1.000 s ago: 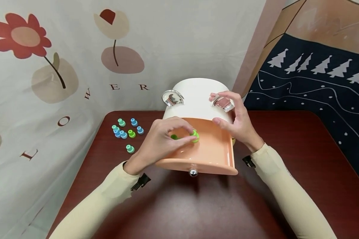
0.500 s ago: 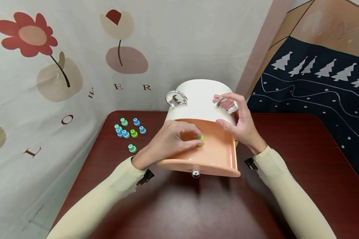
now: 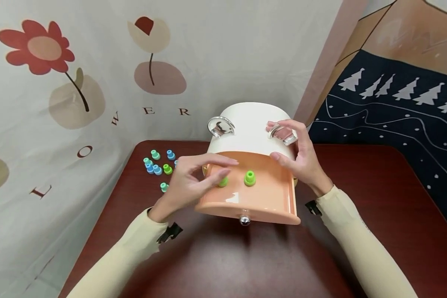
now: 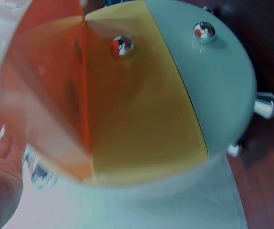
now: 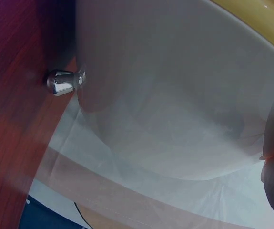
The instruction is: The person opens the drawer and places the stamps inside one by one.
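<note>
A white rounded drawer box (image 3: 251,120) with two silver ear-like loops stands on the table, its orange top drawer (image 3: 270,196) pulled out. Inside the drawer a bright green peg-like piece (image 3: 250,178) stands upright. Another green piece (image 3: 222,182) is partly hidden behind the left thumb. My left hand (image 3: 188,180) hovers over the drawer's left side, thumb and fingers apart, holding nothing. My right hand (image 3: 303,155) grips the box by its right side, fingers around the silver ear (image 3: 283,133) and thumb at the front edge.
Several small blue, teal and green pieces (image 3: 157,169) lie on the dark red table (image 3: 352,198) left of the box. Below the orange drawer, the left wrist view has a yellow drawer front (image 4: 137,109) and a green one (image 4: 218,86), with silver knobs. A patterned cloth hangs behind.
My left hand carried a green piece rightward inside the drawer, let it go there, and drew back left with its fingers spread. My right hand keeps its grip on the box.
</note>
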{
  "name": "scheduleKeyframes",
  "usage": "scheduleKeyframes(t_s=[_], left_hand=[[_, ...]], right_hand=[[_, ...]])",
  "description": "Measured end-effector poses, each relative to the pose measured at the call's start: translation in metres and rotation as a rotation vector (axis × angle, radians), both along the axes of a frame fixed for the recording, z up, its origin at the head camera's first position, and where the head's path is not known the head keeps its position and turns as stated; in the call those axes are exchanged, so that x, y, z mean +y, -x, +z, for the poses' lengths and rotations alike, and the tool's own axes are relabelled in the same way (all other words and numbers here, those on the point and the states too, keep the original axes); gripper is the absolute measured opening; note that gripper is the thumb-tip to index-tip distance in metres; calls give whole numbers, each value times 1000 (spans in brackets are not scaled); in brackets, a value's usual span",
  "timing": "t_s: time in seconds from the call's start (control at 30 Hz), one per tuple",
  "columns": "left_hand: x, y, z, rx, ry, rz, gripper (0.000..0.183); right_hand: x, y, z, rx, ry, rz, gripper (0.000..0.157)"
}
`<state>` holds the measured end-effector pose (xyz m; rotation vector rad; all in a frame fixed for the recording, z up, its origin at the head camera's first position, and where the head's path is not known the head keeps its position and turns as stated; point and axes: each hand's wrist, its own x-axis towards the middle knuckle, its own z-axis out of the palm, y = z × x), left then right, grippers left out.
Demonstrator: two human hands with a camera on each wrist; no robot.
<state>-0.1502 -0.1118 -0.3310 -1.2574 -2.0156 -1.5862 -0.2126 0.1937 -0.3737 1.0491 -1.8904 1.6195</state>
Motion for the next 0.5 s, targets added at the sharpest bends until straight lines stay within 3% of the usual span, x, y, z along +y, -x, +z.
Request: scheduleKeyframes(t_s=[0.1, 0.3, 0.4, 0.5], left_hand=[[-16, -2, -2, 5, -116, 18, 17], [-49, 1, -4, -51, -263, 215, 21], [-66, 1, -9, -70, -247, 333, 23], [-84, 1, -21, -112, -170, 470, 21]], right_hand=[[2, 0, -1, 1, -7, -4, 69], [3, 2, 2, 11, 12, -2, 75], [2, 2, 2, 1, 23, 16, 76], [0, 1, 0, -7, 24, 24, 76]])
